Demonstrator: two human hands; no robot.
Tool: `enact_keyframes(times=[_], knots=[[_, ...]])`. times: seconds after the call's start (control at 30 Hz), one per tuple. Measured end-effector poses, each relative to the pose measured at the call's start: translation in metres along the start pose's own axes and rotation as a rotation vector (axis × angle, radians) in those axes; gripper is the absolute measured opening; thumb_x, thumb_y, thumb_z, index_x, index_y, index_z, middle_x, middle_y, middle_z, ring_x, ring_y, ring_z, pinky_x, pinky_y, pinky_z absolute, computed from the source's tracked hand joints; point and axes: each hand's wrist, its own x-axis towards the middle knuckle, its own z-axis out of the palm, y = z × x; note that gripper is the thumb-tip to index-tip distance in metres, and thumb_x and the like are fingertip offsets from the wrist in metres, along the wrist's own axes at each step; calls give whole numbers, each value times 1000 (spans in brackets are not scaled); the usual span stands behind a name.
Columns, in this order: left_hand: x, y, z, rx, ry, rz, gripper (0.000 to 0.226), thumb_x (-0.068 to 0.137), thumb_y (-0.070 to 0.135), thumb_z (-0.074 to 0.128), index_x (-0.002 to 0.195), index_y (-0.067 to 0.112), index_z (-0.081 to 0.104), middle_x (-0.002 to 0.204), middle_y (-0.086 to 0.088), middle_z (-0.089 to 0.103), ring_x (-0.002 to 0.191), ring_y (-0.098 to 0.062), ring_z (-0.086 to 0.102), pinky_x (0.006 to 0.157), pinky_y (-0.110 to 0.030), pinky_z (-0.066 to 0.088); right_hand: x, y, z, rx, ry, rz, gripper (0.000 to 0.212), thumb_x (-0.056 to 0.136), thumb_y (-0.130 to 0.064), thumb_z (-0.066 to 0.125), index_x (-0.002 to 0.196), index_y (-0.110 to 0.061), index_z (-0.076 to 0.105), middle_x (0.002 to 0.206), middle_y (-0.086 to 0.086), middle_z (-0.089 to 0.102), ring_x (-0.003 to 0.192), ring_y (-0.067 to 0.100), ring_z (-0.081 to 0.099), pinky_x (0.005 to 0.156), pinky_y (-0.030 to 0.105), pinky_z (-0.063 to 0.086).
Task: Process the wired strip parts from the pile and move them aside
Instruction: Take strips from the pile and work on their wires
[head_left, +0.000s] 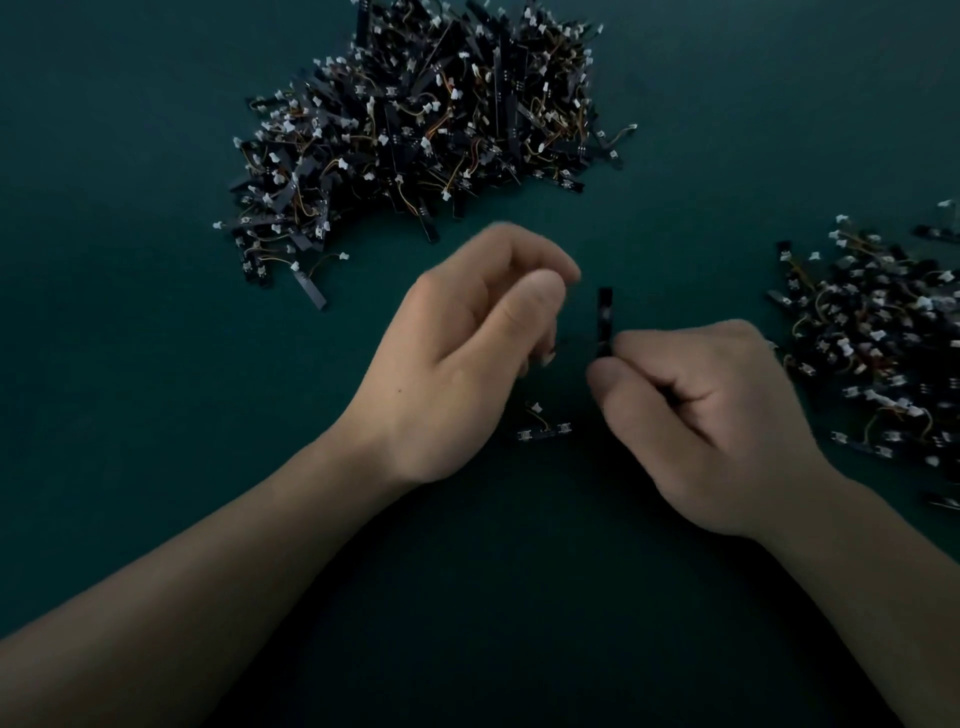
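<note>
Near the table's (156, 364) middle, the right hand (717, 415) pinched a strip part (604, 312) by its near end, its long axis pointing toward the far-edge pile (415, 130), while the left hand (467, 364) curled just beside it, its grip impossible to tell, and the set-aside heap (883, 353) lay rightward.

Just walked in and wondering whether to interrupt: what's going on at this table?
A person is working through small wired strip parts on a dark table. The right hand pinches the lower end of one black strip, holding it upright. The left hand is curled beside it; blur hides whether it holds anything. A large pile lies beyond the hands, a smaller pile sits at the right, and one loose part lies between the hands.
</note>
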Motion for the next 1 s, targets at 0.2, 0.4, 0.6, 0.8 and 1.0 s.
enact_keyframes(times=[0.2,0.4,0.6,0.8,1.0], knots=[[4,-2,-1,-35,77,-63,26,106,28,41,108,19,66,75,0,66,67,-19,60,66,-37,50,-2,-3,-6,38,144,-94,23,105,-19,48,99,-12,68,70,2,63,57,10,54,54,24,40],[4,-3,-2,-14,75,-51,30,108,26,41,102,15,69,73,1,66,67,-15,60,66,-30,49,3,-2,-1,-351,-294,-73,18,87,-42,65,93,-26,71,97,-12,60,89,13,59,74,39,53],[4,-3,-1,4,56,-49,33,107,25,42,97,13,71,72,2,65,67,-14,59,66,-30,50,3,-1,-1,-317,-236,-54,16,98,-35,58,95,-22,67,97,-11,61,88,14,60,77,35,50],[4,-3,0,13,50,-51,32,106,25,44,91,16,71,71,1,65,66,-13,59,65,-27,48,3,-1,5,-442,-182,-32,20,90,-45,63,96,-25,63,90,-13,59,83,11,56,76,33,43],[3,-2,0,20,47,-59,30,105,23,47,91,13,72,72,-5,66,64,-14,59,61,-27,49,5,2,4,-456,-148,44,28,93,-52,59,89,-26,70,94,-8,58,87,18,55,80,40,44]])
